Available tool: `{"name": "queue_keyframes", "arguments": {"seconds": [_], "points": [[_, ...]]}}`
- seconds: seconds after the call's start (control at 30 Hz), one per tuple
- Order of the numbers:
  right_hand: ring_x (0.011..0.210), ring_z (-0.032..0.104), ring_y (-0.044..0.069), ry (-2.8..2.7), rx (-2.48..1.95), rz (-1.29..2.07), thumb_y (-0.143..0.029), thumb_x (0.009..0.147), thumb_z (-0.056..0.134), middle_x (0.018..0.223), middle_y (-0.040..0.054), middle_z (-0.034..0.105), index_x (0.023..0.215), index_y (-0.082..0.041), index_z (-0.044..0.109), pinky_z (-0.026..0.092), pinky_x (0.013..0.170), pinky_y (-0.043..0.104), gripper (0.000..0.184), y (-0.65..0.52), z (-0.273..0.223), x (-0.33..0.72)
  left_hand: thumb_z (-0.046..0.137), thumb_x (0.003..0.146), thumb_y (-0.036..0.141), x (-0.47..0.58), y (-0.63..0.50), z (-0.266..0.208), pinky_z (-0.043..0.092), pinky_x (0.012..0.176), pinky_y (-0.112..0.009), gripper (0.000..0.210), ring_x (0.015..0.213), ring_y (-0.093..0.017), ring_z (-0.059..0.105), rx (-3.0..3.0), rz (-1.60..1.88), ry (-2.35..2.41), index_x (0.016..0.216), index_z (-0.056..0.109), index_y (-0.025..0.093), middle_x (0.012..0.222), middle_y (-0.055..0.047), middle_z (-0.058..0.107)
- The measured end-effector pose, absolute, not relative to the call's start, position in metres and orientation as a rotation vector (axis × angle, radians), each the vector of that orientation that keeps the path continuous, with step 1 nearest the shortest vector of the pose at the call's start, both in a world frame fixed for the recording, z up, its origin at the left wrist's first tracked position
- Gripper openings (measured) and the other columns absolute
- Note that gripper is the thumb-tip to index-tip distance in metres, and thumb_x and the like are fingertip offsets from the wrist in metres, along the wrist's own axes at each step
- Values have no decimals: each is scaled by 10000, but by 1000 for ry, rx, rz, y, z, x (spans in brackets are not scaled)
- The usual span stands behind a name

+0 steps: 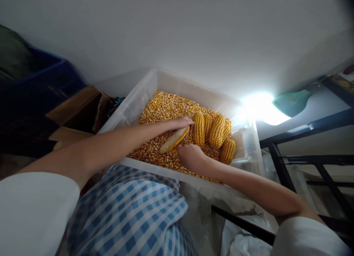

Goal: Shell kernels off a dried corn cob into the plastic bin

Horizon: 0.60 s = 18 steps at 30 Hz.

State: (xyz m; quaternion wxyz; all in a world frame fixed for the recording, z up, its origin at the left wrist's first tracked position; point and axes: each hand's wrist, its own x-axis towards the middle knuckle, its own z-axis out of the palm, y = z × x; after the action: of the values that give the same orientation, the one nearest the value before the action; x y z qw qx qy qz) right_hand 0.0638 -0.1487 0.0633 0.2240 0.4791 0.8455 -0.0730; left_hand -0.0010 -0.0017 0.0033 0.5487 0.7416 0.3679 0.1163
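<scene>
A partly stripped corn cob point(174, 140) lies slantwise over loose corn kernels point(166, 105), its near side pale and bare with yellow kernels along one edge. My left hand point(183, 122) is closed around its upper end. Just right of the cob's middle, my right hand point(191, 157) is curled shut with its fingertips turned toward the cob. Whatever those fingers hold, if anything, is hidden. Several full ears of corn point(198, 129) rest on the kernels to the right of both hands. The kernels fill a translucent plastic bin point(141, 88).
A bright lamp point(290, 103) shines at the bin's right corner, beside a black metal frame point(276, 167). To the left are an open cardboard box point(73, 107) and a blue crate point(47, 75). Blue checked cloth point(132, 215) covers my lap against the bin's front.
</scene>
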Motion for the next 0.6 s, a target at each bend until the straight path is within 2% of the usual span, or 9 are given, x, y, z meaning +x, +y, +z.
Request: {"name": "queue_keyframes", "arguments": {"seconds": [0.3,0.6], "points": [[749,600,209,2362,1313,-208,-103,733,408,808,144,625,916,-103,534,466,600,303,223,-149,62,61,339,708,287,1,2,1,391,637,-190,279,595,-108,503,1895,312,839,576,531,133,592,5,555],[800,594,208,2328,1282,-266,-145,759,417,864,176,616,959,-86,538,465,649,296,241,-145,63,63,328,712,274,1,-2,8,390,678,-191,279,632,-113,509,1935,286,866,584,526,127,615,-8,564]]}}
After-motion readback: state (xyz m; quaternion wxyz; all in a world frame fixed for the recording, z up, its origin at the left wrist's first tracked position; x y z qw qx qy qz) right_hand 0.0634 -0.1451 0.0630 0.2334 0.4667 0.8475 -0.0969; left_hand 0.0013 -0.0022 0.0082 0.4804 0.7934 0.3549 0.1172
